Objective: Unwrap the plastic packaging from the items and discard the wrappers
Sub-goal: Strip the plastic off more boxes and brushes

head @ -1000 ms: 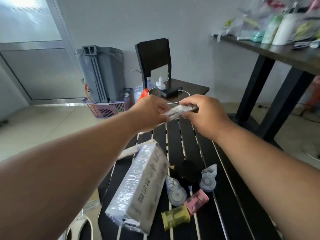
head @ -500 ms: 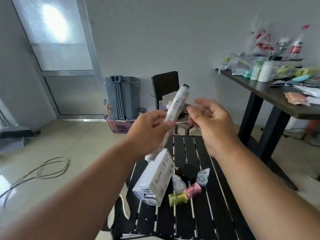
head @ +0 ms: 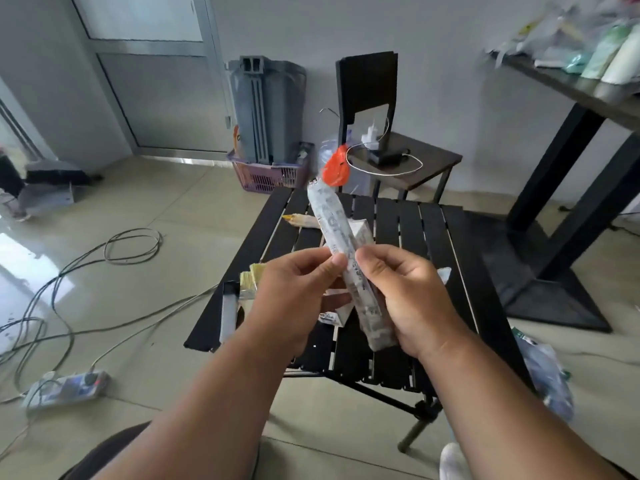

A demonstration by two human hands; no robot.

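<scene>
While both hands (head: 349, 292) pinch, tube (head: 341, 244) tilts.

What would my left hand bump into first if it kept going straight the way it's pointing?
Likely the right hand: the left hand points across the wrapped tube that both pinch, though depth is unclear.

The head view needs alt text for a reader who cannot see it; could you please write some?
Both hands hold a long, plastic-wrapped tube upright over a black slatted table: the left hand pinches its middle, the right hand grips its lower part. Behind stand a grey bin and a black chair; cables lie across the tiled floor.
</scene>
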